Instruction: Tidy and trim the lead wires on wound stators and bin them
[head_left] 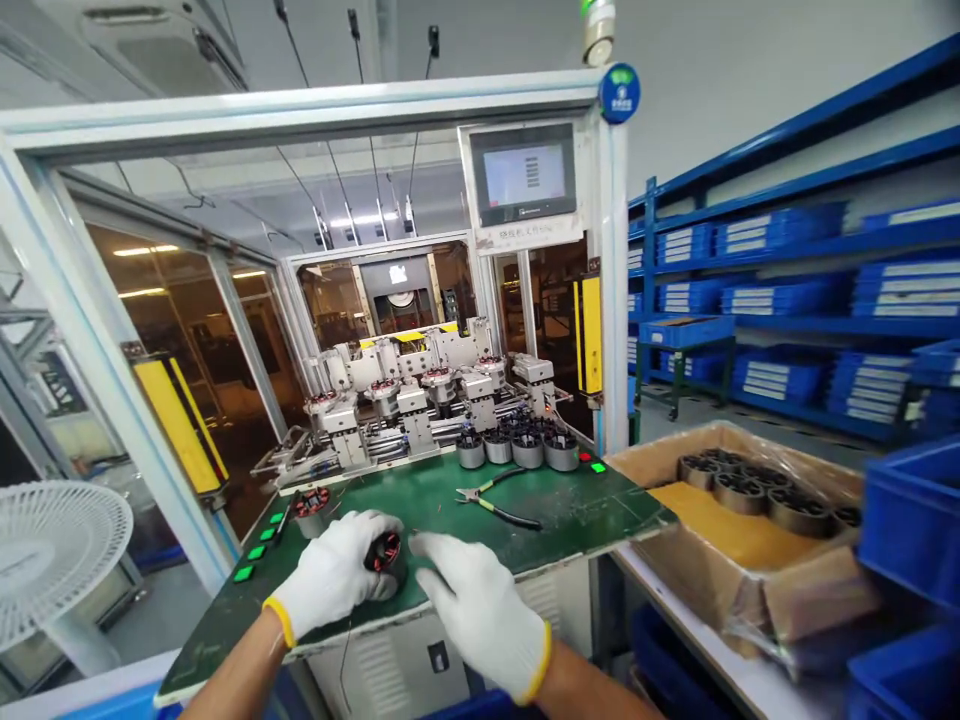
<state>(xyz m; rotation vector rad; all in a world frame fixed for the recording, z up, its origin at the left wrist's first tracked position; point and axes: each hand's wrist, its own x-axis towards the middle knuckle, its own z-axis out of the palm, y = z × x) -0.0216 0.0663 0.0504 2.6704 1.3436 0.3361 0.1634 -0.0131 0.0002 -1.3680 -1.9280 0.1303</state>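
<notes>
My left hand [337, 565], in a white glove with a yellow cuff, is wrapped round a motor stator [385, 552] with red-brown windings, tilted on its side near the green worktop's front edge. Just to its right is my right hand [476, 605], gloved the same way, its thumb and forefinger apart and pointing at the stator. No object shows clearly between those fingers. Another wound stator [311, 510] stands on the worktop [457, 560] behind my left hand. Diagonal cutters [499, 500] with green and black handles lie beyond my right hand.
Several grey stators [527, 447] stand at the worktop's back right. Behind is a winding machine [412, 400] with a screen [523, 175] above. At right, a cardboard box [720, 540] holds more stators beside blue bins [911, 530]. A white fan [60, 560] is at left.
</notes>
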